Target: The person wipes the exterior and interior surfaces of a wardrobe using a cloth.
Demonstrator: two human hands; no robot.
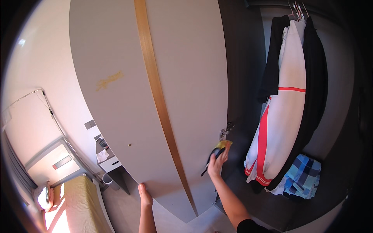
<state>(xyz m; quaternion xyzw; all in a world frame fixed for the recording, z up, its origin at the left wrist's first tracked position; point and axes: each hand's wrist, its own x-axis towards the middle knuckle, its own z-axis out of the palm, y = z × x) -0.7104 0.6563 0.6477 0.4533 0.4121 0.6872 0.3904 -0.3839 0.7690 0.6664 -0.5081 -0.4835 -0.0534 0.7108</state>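
Before me a tall pale wardrobe door (113,116) with a wood-coloured strip (159,99) stands swung out. My left hand (145,195) grips its free edge low down, thumb on the near face and fingers hidden behind. Close to the hinged edge, my right hand (218,164) holds a yellow-and-black hand-held object (224,144); a black strap-like part hangs from it, and its exact kind is unclear. Just above this hand is a metal hinge (223,133). A yellowish smear (110,80) and a small brass-coloured knob or screw (129,144) show on the door.
Inside the dark wardrobe (243,72), white-and-red clothing (288,116) and black garments (316,78) hang from a rail. Folded blue plaid cloth (306,176) lies at the bottom. Left are a bed (81,204), a desk (112,164) and a waste bin (107,179).
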